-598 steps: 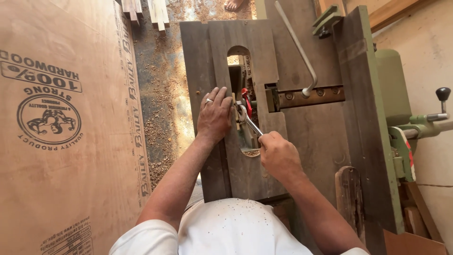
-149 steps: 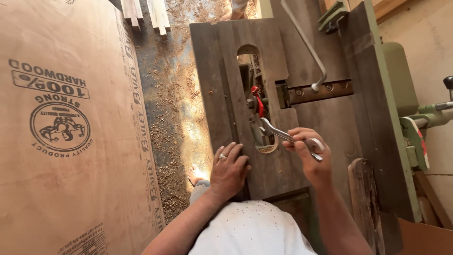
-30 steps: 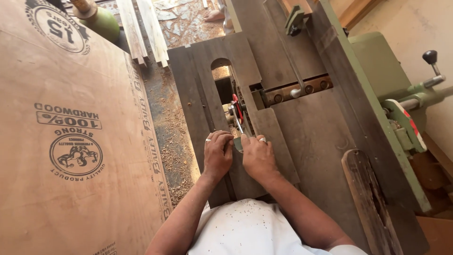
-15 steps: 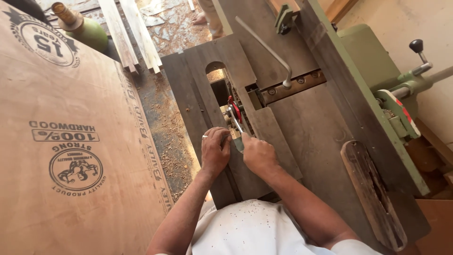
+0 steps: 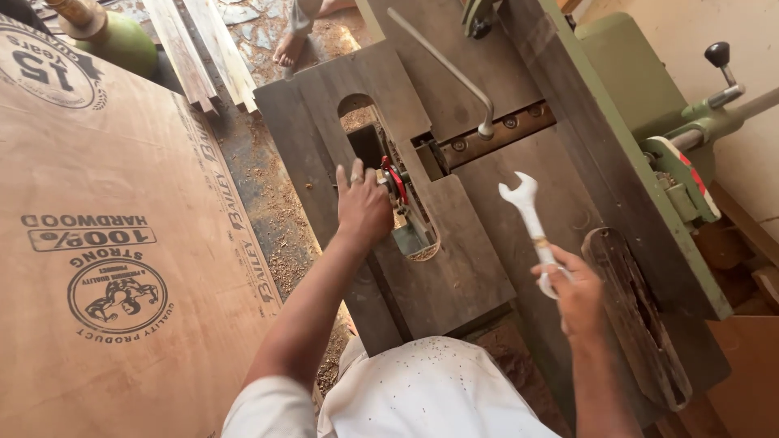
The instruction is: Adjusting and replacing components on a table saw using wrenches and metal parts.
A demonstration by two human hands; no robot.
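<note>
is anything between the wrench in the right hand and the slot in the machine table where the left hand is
Nothing visible. The right hand holds the wrench up over bare table, apart from the slot. At the slot, only the left hand rests beside the red part.

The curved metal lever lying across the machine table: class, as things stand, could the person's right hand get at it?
Probably yes. The right hand is over the table but full, its grip shut on an open-ended spanner. The lever lies uncovered farther up the dark table, with nothing between; the spanner would need freeing first.
</note>
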